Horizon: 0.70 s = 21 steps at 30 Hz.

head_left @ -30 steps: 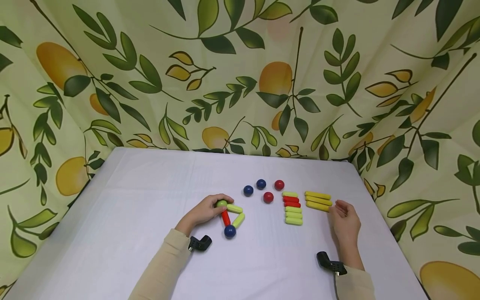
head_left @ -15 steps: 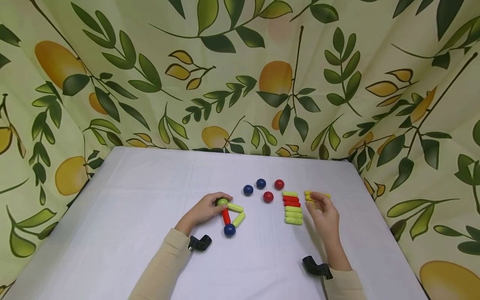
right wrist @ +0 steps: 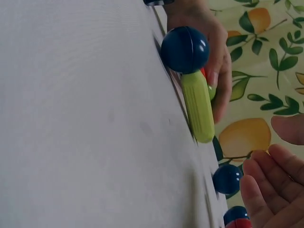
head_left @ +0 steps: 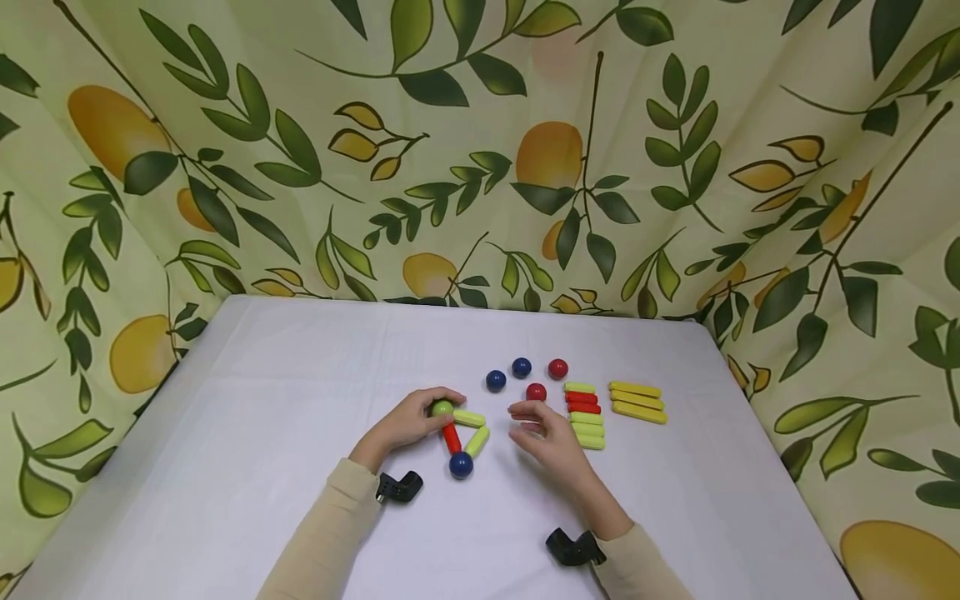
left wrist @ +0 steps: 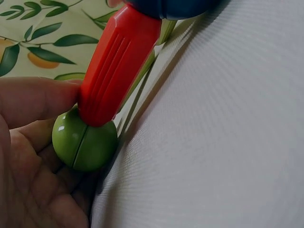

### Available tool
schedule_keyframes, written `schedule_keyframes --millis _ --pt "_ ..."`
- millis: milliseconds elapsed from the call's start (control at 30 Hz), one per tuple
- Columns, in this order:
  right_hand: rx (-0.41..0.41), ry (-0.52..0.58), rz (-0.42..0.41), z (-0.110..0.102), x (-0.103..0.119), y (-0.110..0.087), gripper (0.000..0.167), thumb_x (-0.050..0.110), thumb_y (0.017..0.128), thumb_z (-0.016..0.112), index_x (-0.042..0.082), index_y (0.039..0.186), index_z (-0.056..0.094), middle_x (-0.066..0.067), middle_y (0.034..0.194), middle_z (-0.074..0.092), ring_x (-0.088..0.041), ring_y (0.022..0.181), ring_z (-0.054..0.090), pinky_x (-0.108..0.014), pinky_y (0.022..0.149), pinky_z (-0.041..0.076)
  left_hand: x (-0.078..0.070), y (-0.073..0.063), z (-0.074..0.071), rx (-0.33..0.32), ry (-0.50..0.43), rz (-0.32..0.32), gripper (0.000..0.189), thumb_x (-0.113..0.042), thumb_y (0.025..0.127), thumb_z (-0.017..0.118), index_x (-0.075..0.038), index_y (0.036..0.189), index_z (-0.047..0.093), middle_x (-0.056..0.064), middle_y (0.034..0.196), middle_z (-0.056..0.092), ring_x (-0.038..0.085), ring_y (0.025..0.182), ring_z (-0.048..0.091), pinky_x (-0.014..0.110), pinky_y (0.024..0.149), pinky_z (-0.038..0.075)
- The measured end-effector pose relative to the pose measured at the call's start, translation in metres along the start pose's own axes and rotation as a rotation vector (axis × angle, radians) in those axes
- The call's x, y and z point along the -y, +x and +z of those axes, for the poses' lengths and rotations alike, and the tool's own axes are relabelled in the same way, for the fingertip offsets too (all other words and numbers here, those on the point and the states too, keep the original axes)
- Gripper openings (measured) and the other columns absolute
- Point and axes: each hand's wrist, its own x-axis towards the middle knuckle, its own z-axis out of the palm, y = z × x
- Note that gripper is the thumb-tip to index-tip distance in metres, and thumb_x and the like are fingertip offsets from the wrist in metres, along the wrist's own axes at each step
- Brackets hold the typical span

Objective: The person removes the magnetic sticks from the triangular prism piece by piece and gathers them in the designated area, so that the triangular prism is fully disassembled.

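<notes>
My left hand (head_left: pixel 412 417) grips a green ball (left wrist: pixel 84 140), with the thumb lying against a red rod (left wrist: pixel 118 66) joined to it. That rod runs to a blue ball (head_left: pixel 461 465) nearer the front. One lime rod (head_left: pixel 470 418) extends from the green ball, and a second lime rod (right wrist: pixel 198 107) from the blue ball. Their free ends lie close together, so the pieces outline a triangle. My right hand (head_left: pixel 553 440) hovers just right of this shape, fingers loosely bent and apart, holding nothing.
Behind the hands lie two loose blue balls (head_left: pixel 496 381) and two red balls (head_left: pixel 557 368). A column of short lime and red rods (head_left: pixel 583 398) lies partly behind my right hand. Three long yellow rods (head_left: pixel 637 401) are farther right. A leaf-patterned curtain (head_left: pixel 465 208) borders the white table (head_left: pixel 300 350).
My right hand has moved left from the yellow rods, past the short rods, toward the triangle; the yellow rods are still there. The left hand keeps its grip with little movement.
</notes>
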Motion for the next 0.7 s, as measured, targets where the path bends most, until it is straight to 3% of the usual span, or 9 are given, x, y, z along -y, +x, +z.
schedule_keyframes --millis 267,700 --pt "0.172 -0.045 -0.017 0.023 -0.001 0.01 0.032 0.012 0.087 0.066 0.01 0.118 0.059 -0.008 0.12 0.062 -0.024 0.111 0.059 -0.034 0.095 0.05 -0.001 0.0 0.001 -0.001 0.012 -0.002 0.029 -0.015 0.092 0.06 -0.013 0.121 0.062 0.005 0.127 0.06 0.026 0.124 0.048 0.051 0.11 0.032" --pt "0.174 -0.192 -0.089 0.031 -0.018 0.012 0.028 0.009 0.084 0.069 0.012 0.111 0.064 -0.002 0.108 0.065 -0.016 0.097 0.06 -0.026 0.089 0.051 -0.001 0.0 0.0 -0.004 0.028 -0.001 0.028 -0.014 0.092 0.059 -0.012 0.12 0.062 0.006 0.127 0.06 0.025 0.123 0.049 0.05 0.109 0.034"
